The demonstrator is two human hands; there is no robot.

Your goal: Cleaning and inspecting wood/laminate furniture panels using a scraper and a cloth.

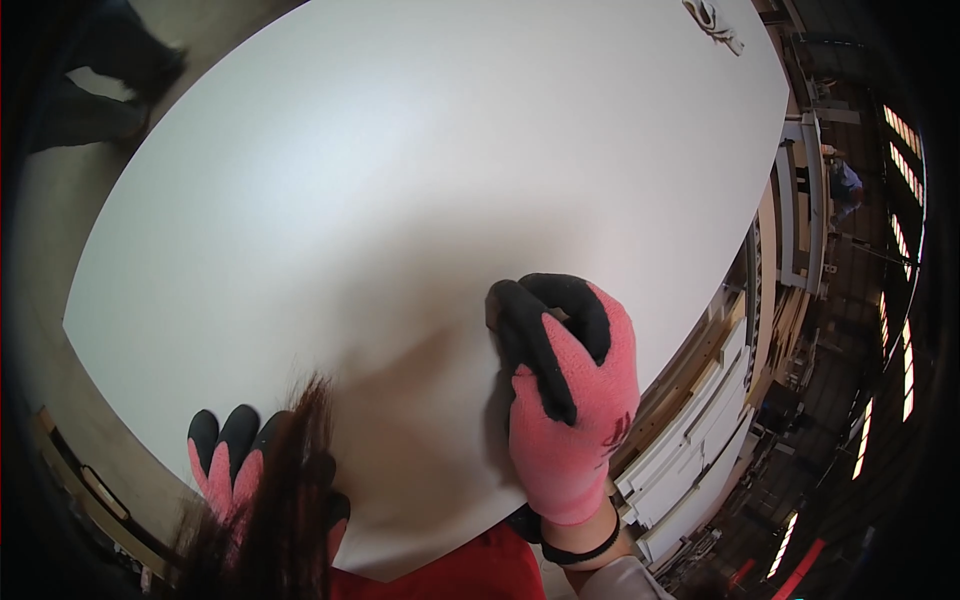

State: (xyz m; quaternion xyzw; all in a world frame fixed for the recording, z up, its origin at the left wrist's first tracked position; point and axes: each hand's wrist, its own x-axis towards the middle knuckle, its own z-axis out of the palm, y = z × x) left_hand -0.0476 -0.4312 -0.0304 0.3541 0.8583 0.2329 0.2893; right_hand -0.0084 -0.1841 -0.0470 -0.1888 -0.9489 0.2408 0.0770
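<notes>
Workshop space curves around us at the rim of the view: a pale concrete floor (60,210) on the left, long bright ceiling lights (905,135) on the right, and stacks of white and wood-edged boards (700,440) leaning below the right side of our work.

Filling nearly the whole view is the large white flat panel (400,180), smooth and matt, with a rounded look from the lens. It lies or is held directly in front of us, its near edge running from lower left to lower right just above our body.

Next in size, our right hand (570,400) in a pink knitted glove with black coated fingers rests on the panel near its lower right part. Its fingers are curled in tightly, pinching something small between the fingertips (545,310) against the white surface; we cannot tell what that small thing is.

Our left hand (228,460), in the same kind of glove, sits at the panel's lower left edge, with its black fingertips showing over the edge. A lock of dark hair (290,480) hangs across it, so we cannot tell how firmly it grips.

Far off at the panel's top right corner lies a small grey-and-white object (715,22), too small to identify.
</notes>
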